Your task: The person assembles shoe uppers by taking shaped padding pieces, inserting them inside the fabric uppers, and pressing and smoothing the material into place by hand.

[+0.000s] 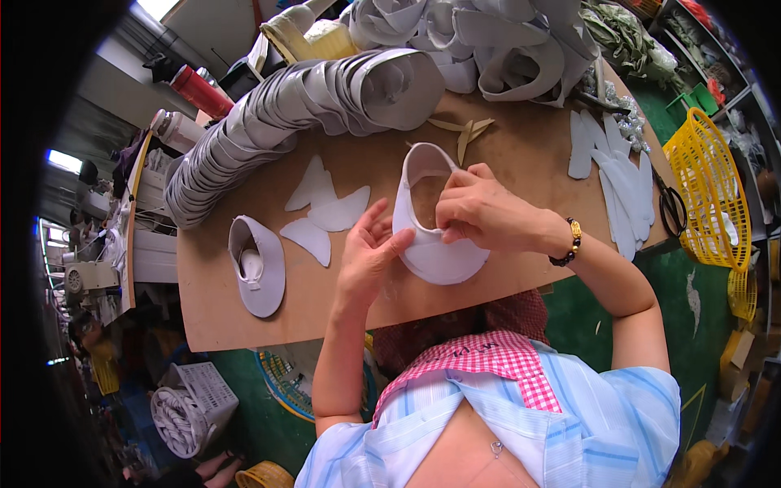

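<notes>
A white shoe upper point(446, 259) is at the table's near edge, its rounded toe toward me and its opening facing up. My right hand point(488, 207) is closed in a pinch at the front edge of that opening; the fingers hide the exact spot. On the upper's left side lies the thumb of my left hand point(370, 252), the other fingers spread apart and off it. Farther left stands a second white shoe upper point(268, 276) with a small tab at its throat. Between the two are several flat white cut pieces point(338, 210).
A long curved row of nested grey-white uppers point(301, 102) runs along the back left of the brown table point(325, 305). More uppers point(521, 57) are heaped behind. Narrow white strips point(622, 191) and black scissors point(672, 207) lie right, by a yellow basket point(708, 191). Tan strips point(464, 138) lie ahead.
</notes>
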Demonstrator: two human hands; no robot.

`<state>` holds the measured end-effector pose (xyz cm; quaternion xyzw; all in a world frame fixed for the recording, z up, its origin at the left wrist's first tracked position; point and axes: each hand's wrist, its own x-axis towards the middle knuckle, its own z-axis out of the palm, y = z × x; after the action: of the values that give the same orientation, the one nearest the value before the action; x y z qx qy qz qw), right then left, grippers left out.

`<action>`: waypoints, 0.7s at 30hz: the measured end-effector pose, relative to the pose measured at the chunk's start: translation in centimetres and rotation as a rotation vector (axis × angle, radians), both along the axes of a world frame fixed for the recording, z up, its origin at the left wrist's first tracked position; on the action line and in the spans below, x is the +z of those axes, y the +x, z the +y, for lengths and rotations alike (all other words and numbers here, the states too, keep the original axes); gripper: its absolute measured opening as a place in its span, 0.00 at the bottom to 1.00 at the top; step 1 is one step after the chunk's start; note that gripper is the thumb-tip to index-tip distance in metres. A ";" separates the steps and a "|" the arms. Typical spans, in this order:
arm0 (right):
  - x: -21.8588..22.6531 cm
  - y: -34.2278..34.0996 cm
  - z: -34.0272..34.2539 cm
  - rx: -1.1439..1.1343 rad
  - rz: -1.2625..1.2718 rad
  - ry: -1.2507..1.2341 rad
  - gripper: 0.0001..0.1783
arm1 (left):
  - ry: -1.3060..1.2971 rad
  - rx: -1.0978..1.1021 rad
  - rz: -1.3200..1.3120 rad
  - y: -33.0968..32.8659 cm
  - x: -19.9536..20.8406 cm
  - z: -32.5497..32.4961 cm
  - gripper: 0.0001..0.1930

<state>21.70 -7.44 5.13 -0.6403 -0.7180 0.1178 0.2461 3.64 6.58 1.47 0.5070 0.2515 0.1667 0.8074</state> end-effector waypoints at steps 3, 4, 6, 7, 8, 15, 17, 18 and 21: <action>1.2 -0.2 -0.7 0.057 0.008 0.023 0.11 | -0.162 -0.035 -0.217 0.1 -0.8 -0.8 0.27; 1.6 -0.3 -0.7 0.065 0.102 0.019 0.11 | -0.170 0.014 -0.291 0.1 -1.3 -1.2 0.24; 2.1 -0.2 -0.9 0.063 0.062 0.063 0.11 | -0.177 0.015 -0.361 0.4 -1.2 -2.0 0.21; 2.2 0.1 -1.1 0.117 -0.039 0.047 0.11 | -0.124 -0.005 -0.382 0.6 -0.8 -2.2 0.20; 2.4 0.4 -1.3 0.169 -0.138 0.026 0.12 | -0.073 -0.025 -0.401 1.1 -0.4 -2.3 0.19; 4.2 2.7 -1.9 0.150 -0.100 -0.109 0.25 | -0.353 -0.104 -0.398 2.4 -0.7 -1.6 0.15; 4.8 3.5 -2.3 0.122 0.147 0.152 0.30 | -0.371 -0.049 -0.395 2.3 -1.8 -1.6 0.15; 4.9 4.4 -2.5 0.053 0.279 0.280 0.24 | -0.382 0.012 -0.386 2.1 -2.3 -1.5 0.15; 3.0 6.0 -4.2 -0.306 0.776 0.284 0.11 | -0.429 0.048 -0.355 2.0 -1.8 -2.1 0.14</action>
<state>27.74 -11.66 8.12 -0.6073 -0.4783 0.2119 0.5979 5.65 4.44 -0.36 0.2811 0.1479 0.2150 0.9235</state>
